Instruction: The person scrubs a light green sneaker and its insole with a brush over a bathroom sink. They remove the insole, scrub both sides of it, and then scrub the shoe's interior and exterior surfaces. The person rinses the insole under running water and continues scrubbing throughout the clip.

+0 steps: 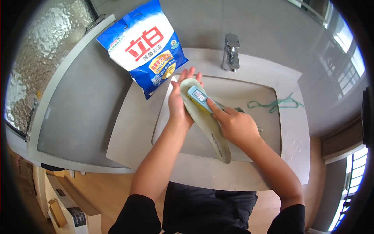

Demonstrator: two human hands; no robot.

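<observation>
Over the sink, a pale green insole (208, 126) slants from upper left to lower right. My left hand (179, 103) holds its upper end from below and the left side, with the fingertips showing past the edge. A light blue scrub brush (199, 97) with yellow bristles is in my right hand (238, 126), the index finger lying along its back. Its bristles rest against the insole's upper part. Partly hidden behind my right hand is something grey-green in the basin, too covered to name.
A white rectangular sink (253, 150) is set in a pale counter (128, 132). The chrome tap (231, 54) stands at its back. At the back left leans a blue and white plastic bag (146, 46). A thin green cord (274, 104) trails over the sink's right rim.
</observation>
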